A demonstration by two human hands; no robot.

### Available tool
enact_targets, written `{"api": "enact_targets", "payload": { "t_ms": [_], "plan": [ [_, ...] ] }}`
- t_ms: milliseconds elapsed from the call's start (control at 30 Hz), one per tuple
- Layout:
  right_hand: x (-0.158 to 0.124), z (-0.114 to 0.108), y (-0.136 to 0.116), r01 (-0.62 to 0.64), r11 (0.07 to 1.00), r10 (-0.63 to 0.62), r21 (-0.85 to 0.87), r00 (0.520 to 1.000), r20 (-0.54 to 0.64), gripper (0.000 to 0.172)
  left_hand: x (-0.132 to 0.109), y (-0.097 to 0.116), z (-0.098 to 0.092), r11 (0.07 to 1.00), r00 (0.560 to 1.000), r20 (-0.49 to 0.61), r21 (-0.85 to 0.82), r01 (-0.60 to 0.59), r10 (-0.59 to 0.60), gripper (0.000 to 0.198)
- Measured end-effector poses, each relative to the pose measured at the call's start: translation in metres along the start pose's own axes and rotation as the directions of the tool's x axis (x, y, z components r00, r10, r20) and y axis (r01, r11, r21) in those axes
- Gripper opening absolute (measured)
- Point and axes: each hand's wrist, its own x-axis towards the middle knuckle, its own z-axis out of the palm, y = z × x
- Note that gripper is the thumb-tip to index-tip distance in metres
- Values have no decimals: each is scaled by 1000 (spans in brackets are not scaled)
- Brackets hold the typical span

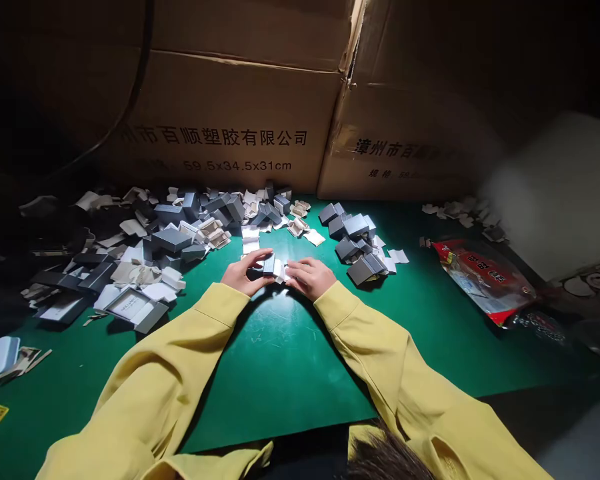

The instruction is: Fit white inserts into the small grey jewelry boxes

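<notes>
A small grey box (269,264) is held over the middle of the green counter (280,387), a white piece (280,272) at its right end; the left hand (245,275) has its fingers closed on the box, probably to steady it, while the fingers of the right hand (311,277) are pinched narrow on the white piece, so each seems to brace against the other; the box looks like stiff, square-edged card with a faint sheen, the white piece thin and matte; leftward sprawls a heap of grey boxes (171,239) and creased card scraps (251,235), rightward a smaller cluster (356,226), both seemingly within easy reach; a glossy plastic bag (490,283) lies farther right; corrugated cartons (220,100) stand behind.
</notes>
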Motion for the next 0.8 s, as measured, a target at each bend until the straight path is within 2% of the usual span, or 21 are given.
{"api": "enact_targets", "payload": {
  "t_ms": [233,333,467,600,700,800],
  "plan": [
    [-15,-7,-3,133,985,-145,-113,984,-102,22,0,-6,1,999,1000,5,-32,14,-14,59],
    [-17,-9,-8,127,983,-143,-134,982,-119,20,0,-5,2,998,1000,-1,-52,26,-26,60],
    [-14,-13,-12,96,987,-104,-132,993,-55,21,0,0,3,998,999,9,-54,41,-41,58],
    [-8,-18,-9,98,994,-99,-44,995,-25,21,0,1,3,997,998,25,-53,53,-52,58],
    [-3,-17,-7,14,996,-6,90,996,-88,19,1,0,3,994,997,25,-85,75,-73,59],
    [4,-11,-7,-42,969,76,242,988,-134,35,2,-1,3,988,997,26,-129,81,-78,61]
  ]
}}
